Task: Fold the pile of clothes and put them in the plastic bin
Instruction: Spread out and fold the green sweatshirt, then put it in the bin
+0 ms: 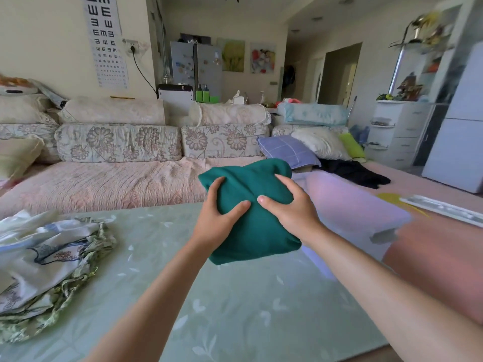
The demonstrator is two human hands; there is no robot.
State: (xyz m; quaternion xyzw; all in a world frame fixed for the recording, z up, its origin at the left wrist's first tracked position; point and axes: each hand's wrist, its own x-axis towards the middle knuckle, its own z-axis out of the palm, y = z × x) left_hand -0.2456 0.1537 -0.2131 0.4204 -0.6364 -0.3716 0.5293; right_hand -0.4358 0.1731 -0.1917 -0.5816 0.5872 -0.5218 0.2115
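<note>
Folded green garment [257, 231] sits in mid-air, clear of the counter [235, 309], held as a compact, thick bundle between both hands. The left hand [222, 218] grips its left edge and the right hand [287, 207] its right, each with the thumb laid across the top face and the fingers [285, 178] curled over the far side. Clamping from both sides likely keeps the layers pressed together so the fold does not spring open while it is carried.

The bundle hangs at the counter's right side, partly in front of the translucent plastic bin [360, 212], which stands just beyond it. The bin is blurred, and I cannot tell what it rests on or whether anything lies inside. That position suggests this piece is folded and about to go into the bin.

The pile of clothes [44, 257], pale printed fabric with green trim, lies loose at the counter's left edge, well apart from the hands, and looks yet to be folded. A black garment [358, 173] lies on the sofa [117, 184] behind the bin.
</note>
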